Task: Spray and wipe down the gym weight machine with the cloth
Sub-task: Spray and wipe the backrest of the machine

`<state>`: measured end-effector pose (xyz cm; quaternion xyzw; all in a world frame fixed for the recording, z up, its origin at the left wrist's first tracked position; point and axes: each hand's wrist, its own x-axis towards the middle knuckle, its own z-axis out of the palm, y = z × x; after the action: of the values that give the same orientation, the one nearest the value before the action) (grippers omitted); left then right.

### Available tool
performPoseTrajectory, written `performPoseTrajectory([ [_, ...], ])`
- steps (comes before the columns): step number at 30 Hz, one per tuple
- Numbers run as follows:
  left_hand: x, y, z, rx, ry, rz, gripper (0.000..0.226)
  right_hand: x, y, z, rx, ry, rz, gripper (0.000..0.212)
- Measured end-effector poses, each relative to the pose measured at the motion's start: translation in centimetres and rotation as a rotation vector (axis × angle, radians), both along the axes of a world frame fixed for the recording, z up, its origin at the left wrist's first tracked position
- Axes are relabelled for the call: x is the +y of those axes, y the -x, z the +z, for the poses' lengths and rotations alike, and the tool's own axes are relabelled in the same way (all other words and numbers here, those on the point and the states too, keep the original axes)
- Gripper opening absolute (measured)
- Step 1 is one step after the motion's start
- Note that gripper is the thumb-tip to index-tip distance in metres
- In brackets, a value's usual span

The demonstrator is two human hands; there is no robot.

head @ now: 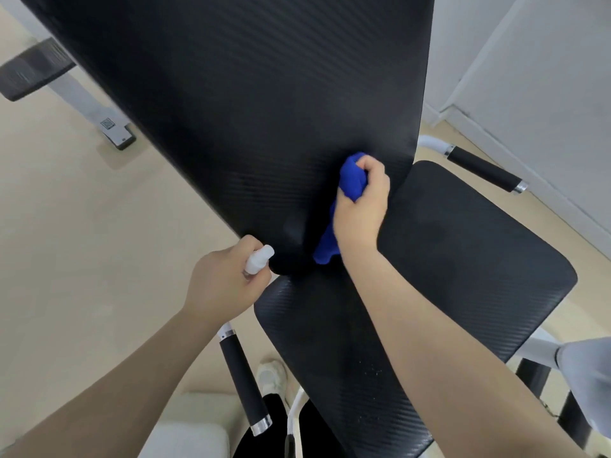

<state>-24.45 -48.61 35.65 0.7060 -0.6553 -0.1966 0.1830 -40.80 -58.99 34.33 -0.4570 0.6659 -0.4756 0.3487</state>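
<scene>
- Right hand (360,206) clamped around a bunched blue cloth (350,180), pressing it against the lower end of the black back pad (231,110).
- Left hand (224,282) closed on a white spray bottle (258,259), nozzle just beside the pad's bottom corner.
- Black seat pad (463,259) directly below, under the right forearm.
- Black-gripped handle (243,378) beneath the left wrist.
- Beige floor (82,226) around.
</scene>
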Motion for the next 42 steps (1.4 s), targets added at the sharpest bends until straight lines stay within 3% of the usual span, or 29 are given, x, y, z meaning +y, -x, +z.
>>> performPoseTrajectory([
  [2, 0.0, -0.1, -0.1, -0.012, 0.040, -0.043, 0.029, 0.0, 1.5, -1.9, 0.032, -0.148, -0.046, 0.034],
  [5, 0.0, 0.1, -0.1, -0.015, 0.072, -0.099, 0.017, -0.1, 1.7, -2.0, 0.037, -0.240, -0.121, 0.033],
  [7, 0.0, 0.2, -0.1, -0.008, 0.066, -0.078, 0.017, 0.5, 0.2, -0.1, 0.016, -0.111, -0.052, 0.032],
  [10, -0.3, -0.1, 0.0, -0.043, 0.093, -0.093, 0.016, 2.3, -3.1, 2.7, 0.042, 0.182, 0.216, 0.034],
  [13, -0.6, -0.5, 0.2, -0.077, 0.100, -0.131, 0.017, 2.4, -3.6, 3.0, 0.098, 0.272, 0.338, 0.036],
  [17, -0.5, -0.6, -0.5, -0.093, 0.123, -0.132, 0.016, 2.7, 0.0, -1.7, 0.115, -0.036, 0.138, 0.038],
  [21, -0.5, -0.6, -1.1, -0.076, 0.164, -0.110, 0.016, 2.0, 0.8, -4.0, -0.006, -0.322, -0.104, 0.029],
  [23, -0.4, -0.5, -1.2, -0.060, 0.170, -0.105, 0.016, 1.8, -0.2, -2.9, -0.086, -0.224, -0.112, 0.027],
  [27, -0.4, -0.5, -1.0, -0.048, 0.144, -0.104, 0.017, 2.0, -2.7, 1.1, -0.049, 0.131, 0.129, 0.033],
  [30, -0.4, -0.9, -1.0, -0.049, 0.125, -0.122, 0.017, 1.9, -2.3, 1.3, 0.020, 0.210, 0.215, 0.034],
  [32, -0.4, -1.0, -1.1, -0.055, 0.124, -0.134, 0.017, 2.1, -0.7, -1.1, 0.062, 0.132, 0.181, 0.034],
  [35, -0.6, -0.8, -1.3, -0.097, 0.168, -0.156, 0.015, 2.3, 1.5, -4.6, 0.054, -0.211, -0.014, 0.032],
  [37, -0.6, -0.6, -1.6, -0.106, 0.205, -0.149, 0.014, 2.2, 1.5, -5.2, -0.001, -0.316, -0.113, 0.027],
  [39, -0.5, -0.4, -1.7, -0.086, 0.227, -0.146, 0.013, 2.4, 0.1, -3.6, -0.085, -0.234, -0.134, 0.028],
  [42, -0.4, -0.6, -1.5, -0.018, 0.209, -0.138, 0.011, 3.6, -3.2, 0.3, -0.142, 0.021, 0.071, 0.032],
])
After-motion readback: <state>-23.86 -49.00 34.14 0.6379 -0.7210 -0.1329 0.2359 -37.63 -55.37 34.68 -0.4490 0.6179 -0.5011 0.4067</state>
